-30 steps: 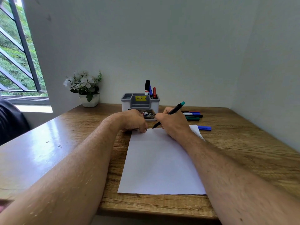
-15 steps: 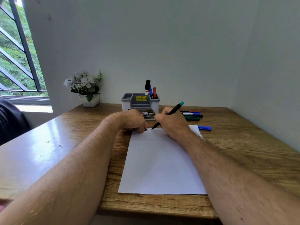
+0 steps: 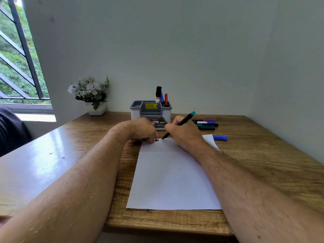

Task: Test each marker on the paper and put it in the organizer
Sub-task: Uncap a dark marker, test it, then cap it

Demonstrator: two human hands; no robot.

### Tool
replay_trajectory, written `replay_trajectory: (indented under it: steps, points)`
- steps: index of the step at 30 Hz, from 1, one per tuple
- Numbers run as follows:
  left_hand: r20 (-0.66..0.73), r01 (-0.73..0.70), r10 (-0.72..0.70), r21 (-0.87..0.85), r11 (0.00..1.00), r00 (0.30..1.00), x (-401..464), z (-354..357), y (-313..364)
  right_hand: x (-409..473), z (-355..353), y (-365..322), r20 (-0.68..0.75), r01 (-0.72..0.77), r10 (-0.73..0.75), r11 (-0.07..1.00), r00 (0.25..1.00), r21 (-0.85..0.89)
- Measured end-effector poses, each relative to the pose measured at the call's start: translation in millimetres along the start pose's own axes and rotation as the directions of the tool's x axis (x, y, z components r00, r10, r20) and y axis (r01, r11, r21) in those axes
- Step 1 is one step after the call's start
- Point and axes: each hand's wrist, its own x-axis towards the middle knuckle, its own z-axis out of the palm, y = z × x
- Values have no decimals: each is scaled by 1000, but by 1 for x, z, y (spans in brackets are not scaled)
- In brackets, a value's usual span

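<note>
A white sheet of paper [image 3: 172, 176] lies on the wooden desk. My right hand [image 3: 184, 133] grips a black marker with a teal end [image 3: 182, 122], its tip touching the paper's far edge beside a small dark mark [image 3: 156, 140]. My left hand [image 3: 143, 129] is closed, resting on the paper's far left corner; whether it holds the cap is hidden. Behind the hands stands a grey organizer [image 3: 150, 110] with three markers upright in its right compartment [image 3: 162, 96].
Several markers [image 3: 206, 124] lie to the right of the organizer, and a blue marker [image 3: 220, 137] lies by the paper's far right corner. A white flower pot [image 3: 94, 102] stands at the back left. Walls close the back and right sides.
The marker tip has shifted slightly left along the paper's far edge, and a small dark mark now shows there. My left hand has stayed put.
</note>
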Motion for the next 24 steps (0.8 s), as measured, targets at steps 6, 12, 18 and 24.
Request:
replay_trajectory:
  steps: [6,12,18,24]
  points:
    - [-7,-15,15,-11,1000,1000,-2,0,1,0,1,1,-10,-3,3,1000,1000,-8]
    - [-2,-8,8,-26,1000,1000,-3,0,1,1,2,1,6,-5,5,1000,1000,0]
    - [-5,-13,13,-26,1000,1000,-6,0,3,1,1,1,15,-15,15,1000,1000,11]
    - [-3,-7,7,-38,999,1000,-3,0,1,1,1,0,1,-27,27,1000,1000,-9]
